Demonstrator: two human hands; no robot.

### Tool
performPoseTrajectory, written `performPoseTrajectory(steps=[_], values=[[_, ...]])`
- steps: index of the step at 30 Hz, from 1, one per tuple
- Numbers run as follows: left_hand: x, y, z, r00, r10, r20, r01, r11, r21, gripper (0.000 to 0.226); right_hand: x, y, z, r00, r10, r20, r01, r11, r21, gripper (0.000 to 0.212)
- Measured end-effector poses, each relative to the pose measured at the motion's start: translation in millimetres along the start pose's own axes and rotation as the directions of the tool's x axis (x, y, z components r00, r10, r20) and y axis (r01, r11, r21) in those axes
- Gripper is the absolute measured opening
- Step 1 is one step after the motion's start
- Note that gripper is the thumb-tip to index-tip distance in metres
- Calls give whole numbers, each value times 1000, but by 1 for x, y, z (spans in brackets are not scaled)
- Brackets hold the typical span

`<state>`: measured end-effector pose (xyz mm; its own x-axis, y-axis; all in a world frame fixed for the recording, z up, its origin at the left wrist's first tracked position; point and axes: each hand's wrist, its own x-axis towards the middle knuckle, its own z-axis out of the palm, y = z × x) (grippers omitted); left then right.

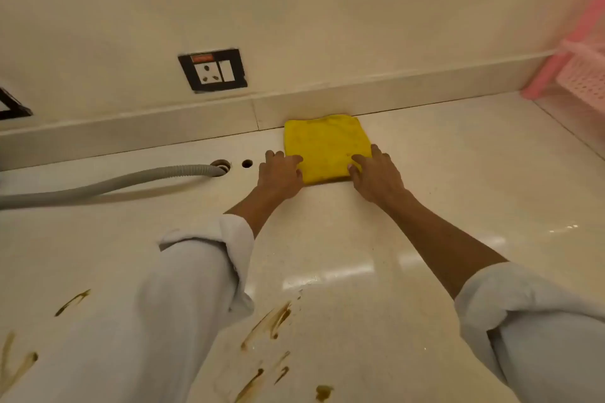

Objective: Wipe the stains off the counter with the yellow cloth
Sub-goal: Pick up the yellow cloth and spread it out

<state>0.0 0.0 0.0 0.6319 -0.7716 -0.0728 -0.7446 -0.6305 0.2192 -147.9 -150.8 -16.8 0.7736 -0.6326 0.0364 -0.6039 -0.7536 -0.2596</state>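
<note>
Both hands, the left hand [280, 175] and right hand [376, 173], are resting spread on the near edge of the folded yellow cloth [327, 147], lying by the back wall on the desk [458, 173]. Gripping it firmly and dragging it toward the brown stains [275, 321] near the front edge is probably the best approach.

This looks like a home kitchen. A glossy cream stone counter [458, 173] runs to a low matching upstand [131, 137] under a plain cream wall. On the wall at the far left sits a black-framed socket and switch plate [212, 70]. A grey ribbed hose [108, 181] drops into a hole in the counter. At the far right stands a pink plastic basket rack [579, 72]. Brown stains [275, 321] streak the near counter.
</note>
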Motion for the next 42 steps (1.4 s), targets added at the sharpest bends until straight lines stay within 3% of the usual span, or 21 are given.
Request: performPoseTrajectory(steps=[5, 13, 19, 22, 28, 37, 42], values=[[20, 18, 3, 995, -87, 51, 85, 996, 41, 35, 19, -1, -3, 989, 127, 80, -132, 989, 64, 37], [28, 39, 4, 931, -365, -2, 354, 905, -237, 35, 25, -18, -4, 965, 262, 32, -254, 891, 376, 38], [13, 21, -14, 926, -371, -75, 313, 861, -401, 24, 5, -29, -16, 937, 347, 27, -284, 717, 637, 39], [-6, 4, -32, 925, -373, -68, 297, 826, -479, 22, -14, -50, -28, 954, 298, 34, -236, 676, 698, 38], [-76, -48, -89, 924, -381, -36, 324, 830, -453, 17, -60, -134, -40, 975, 183, 130, -217, 619, 754, 36], [-190, -169, -162, 839, -535, -101, 435, 770, -466, 20, -96, -281, -44, 982, -81, 171, -93, 581, 809, 32], [-226, -232, -179, 793, -586, -166, 457, 753, -474, 16, -112, -350, -33, 980, -153, 131, -19, 581, 814, 35]])
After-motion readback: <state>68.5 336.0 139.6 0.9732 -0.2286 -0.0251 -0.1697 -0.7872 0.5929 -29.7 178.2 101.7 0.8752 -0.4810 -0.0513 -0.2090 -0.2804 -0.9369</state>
